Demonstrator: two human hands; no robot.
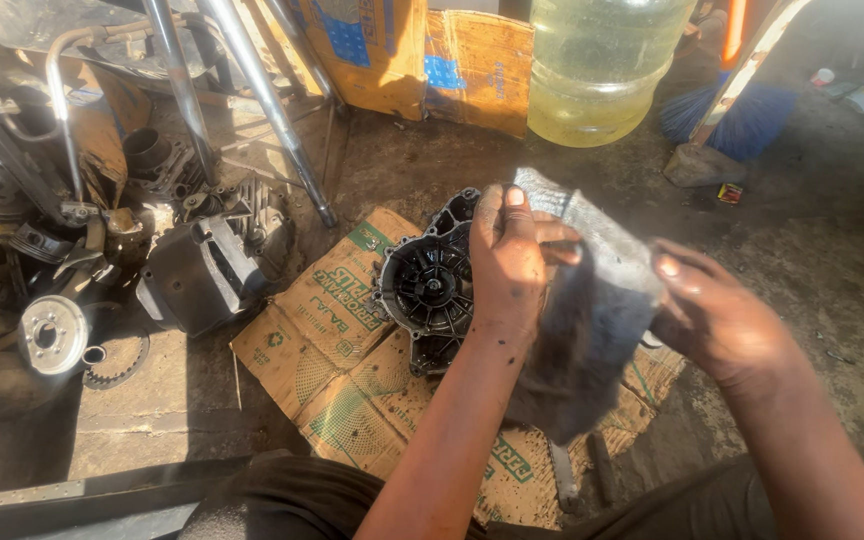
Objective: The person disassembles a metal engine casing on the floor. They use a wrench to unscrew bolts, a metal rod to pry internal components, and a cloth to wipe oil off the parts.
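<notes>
Fingers (542, 232) of the left hand (508, 262) are pinched tight on the top edge of a dirty grey rag (584, 310), with the thumb in front. The right hand (714, 315) grips the other side of the rag, fingers closed on it too, though the cloth hides part of them. The rag hangs in the air between both hands, above a flat sheet of cardboard (332, 330) on the floor. Its long way runs from the top left corner down to the loose bottom end, which points at the person's lap. To hold it well, I think both hands should keep the cloth spread wide and the grip firm, so it does not bunch up. Just behind the left hand lies a round black engine cover (428, 288), open side up. More metal engine parts (202, 265) sit to the left, and a big yellowish water bottle (597, 65) stands farther back.
</notes>
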